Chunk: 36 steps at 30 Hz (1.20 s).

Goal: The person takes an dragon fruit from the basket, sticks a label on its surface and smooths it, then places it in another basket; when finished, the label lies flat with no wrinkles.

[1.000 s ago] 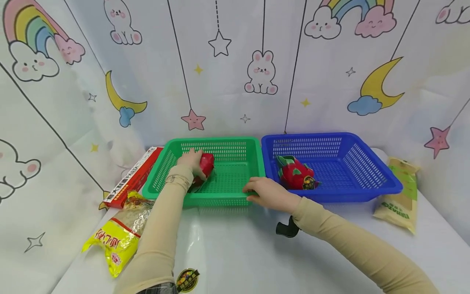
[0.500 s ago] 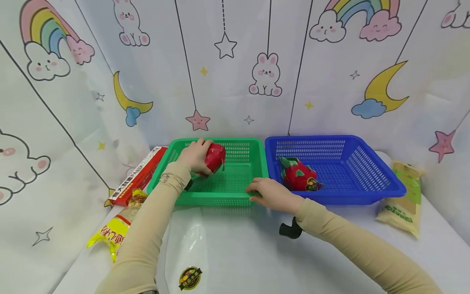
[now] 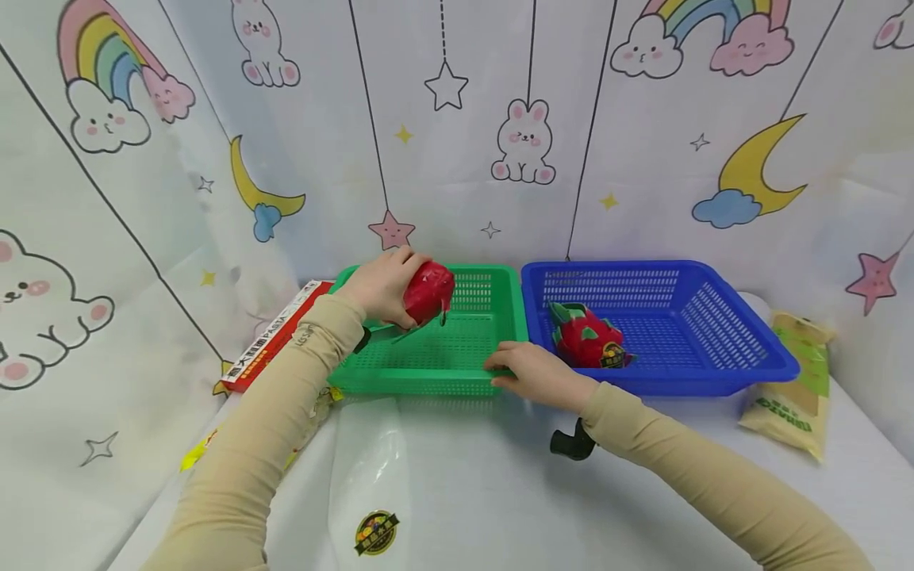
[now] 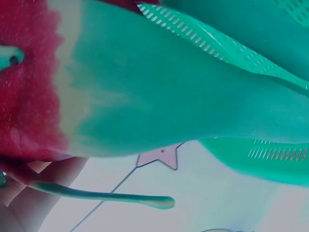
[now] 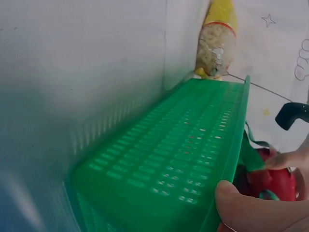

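My left hand [image 3: 389, 284] grips a red dragon fruit [image 3: 432, 290] above the left part of the green basket [image 3: 421, 382]. In the left wrist view the dragon fruit [image 4: 29, 101] fills the left side, its long green scales pointing right. My right hand [image 3: 539, 374] holds the green basket's front rim near its right corner. The right wrist view shows the thumb of that right hand [image 5: 260, 211] on the rim, with the dragon fruit [image 5: 275, 183] beyond it. A second dragon fruit [image 3: 587, 337], bearing a dark round label, lies in the left of the blue basket [image 3: 685, 384].
A red pasta box [image 3: 274, 337] lies left of the green basket. The yellow-ended clear food bag [image 5: 217, 46] sits nearby, mostly behind my left arm. On the right is a tan and green bag [image 3: 789, 388]. A clear plastic sheet with a sticker [image 3: 376, 532] lies in front.
My left hand has lifted the dragon fruit from inside the green basket, upward and slightly right. The right hand stays on the rim. The whole head view has shifted slightly.
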### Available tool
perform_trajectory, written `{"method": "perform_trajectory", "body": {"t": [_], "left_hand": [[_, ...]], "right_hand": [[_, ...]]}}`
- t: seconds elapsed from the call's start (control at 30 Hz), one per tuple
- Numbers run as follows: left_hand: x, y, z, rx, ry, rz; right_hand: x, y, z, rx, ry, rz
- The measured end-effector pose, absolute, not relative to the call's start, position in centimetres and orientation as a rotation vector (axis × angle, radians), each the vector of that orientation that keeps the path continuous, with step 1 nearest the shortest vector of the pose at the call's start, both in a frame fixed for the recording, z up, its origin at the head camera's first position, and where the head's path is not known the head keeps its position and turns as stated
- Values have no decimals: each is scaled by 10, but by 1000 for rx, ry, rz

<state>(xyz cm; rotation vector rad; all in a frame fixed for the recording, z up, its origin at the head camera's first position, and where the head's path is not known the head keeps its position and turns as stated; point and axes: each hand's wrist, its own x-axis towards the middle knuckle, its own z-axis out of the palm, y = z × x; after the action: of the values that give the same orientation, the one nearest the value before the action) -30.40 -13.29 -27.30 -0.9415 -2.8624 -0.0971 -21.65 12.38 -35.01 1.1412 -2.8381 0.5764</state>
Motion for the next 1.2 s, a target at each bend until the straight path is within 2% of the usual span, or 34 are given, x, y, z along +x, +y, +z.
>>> {"method": "perform_trajectory", "body": {"t": [0.33, 0.6, 0.9, 1.2], "left_hand": [[-277, -132, -255, -1028, -2807, -74], [-244, -123, -251, -1161, -2723, -58], [-207, -114, -256, -1294, -2586, -5], [-179, -102, -266, -1384, -2478, 120]], "right_hand": [[-216, 123, -351, 1125, -2834, 583], [-214, 125, -354, 1109, -2834, 625], [-213, 133, -349, 1163, -2804, 995], [-189, 137, -326, 1234, -2625, 1222]]}}
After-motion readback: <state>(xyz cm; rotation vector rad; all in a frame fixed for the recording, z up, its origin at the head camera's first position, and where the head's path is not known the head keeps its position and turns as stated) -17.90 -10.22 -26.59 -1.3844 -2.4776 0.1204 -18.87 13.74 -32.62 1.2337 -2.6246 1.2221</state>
